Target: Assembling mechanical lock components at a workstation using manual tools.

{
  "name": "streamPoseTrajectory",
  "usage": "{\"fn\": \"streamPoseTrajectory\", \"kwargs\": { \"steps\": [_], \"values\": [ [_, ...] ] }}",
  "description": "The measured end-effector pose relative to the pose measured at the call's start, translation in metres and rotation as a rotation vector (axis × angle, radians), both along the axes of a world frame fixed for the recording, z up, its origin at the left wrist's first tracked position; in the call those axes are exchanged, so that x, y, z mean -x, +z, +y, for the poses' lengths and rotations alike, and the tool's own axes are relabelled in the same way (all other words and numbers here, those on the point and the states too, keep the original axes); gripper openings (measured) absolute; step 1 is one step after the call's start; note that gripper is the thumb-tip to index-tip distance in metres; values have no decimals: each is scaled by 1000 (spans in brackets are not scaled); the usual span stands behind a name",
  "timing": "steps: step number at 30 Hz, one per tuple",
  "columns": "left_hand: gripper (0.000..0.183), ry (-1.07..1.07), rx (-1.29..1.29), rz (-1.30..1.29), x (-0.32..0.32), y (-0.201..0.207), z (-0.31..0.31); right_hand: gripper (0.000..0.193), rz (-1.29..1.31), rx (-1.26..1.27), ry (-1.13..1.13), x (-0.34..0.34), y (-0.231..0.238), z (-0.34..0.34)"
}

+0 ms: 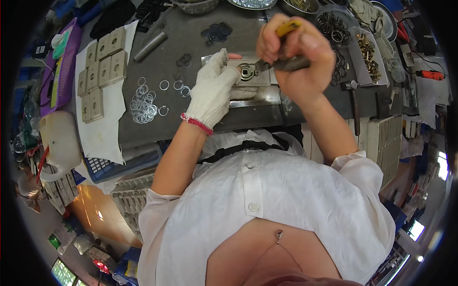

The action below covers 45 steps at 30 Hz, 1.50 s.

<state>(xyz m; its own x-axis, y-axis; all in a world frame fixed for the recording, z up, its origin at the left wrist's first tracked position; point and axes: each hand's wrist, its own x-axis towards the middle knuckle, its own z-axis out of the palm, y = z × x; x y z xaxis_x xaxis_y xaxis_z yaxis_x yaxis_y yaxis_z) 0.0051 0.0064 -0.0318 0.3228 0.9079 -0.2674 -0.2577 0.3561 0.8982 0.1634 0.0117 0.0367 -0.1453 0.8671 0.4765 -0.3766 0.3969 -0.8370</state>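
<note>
My left hand (212,88), in a white knitted glove with a red cuff, grips a beige rectangular metal plate (262,78) from its left side. A round fitting (246,72) with a square hole in its centre sits on the plate, next to my gloved fingers. My bare right hand (305,57) is closed around a pliers-like tool with a yellow handle (289,27) and a dark part (293,64). The tool's tip reaches the right edge of the fitting; my fingers hide much of the tool. Beneath the plate lies a shiny metal block (260,97).
Left of my hands lie a heap of silver retaining rings (143,106), a metal rod (150,46) and several beige square plates (105,64) on white paper. Dark rings (217,33) lie behind. At right are a box of brass parts (367,57) and a hammer (354,105).
</note>
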Motion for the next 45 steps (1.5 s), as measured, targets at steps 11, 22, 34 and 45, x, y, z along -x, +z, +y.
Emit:
{"fn": "streamPoseTrajectory", "kwargs": {
  "steps": [11, 22, 34, 45],
  "values": [
    [38, -75, 99, -25, 4, 10, 1, 33, -25, -59, 91, 1, 11, 11],
    [43, -82, 87, -88, 2, 19, -3, 32, 39, 13, 57, 5, -6, 16],
    [60, -178, -344, 537, 15, 16, 1, 38, 373, 182, 12, -8, -33, 5],
    [60, -305, -687, 887, 5, 21, 16, 35, 297, 247, 51, -5, -24, 7]
  ]
}}
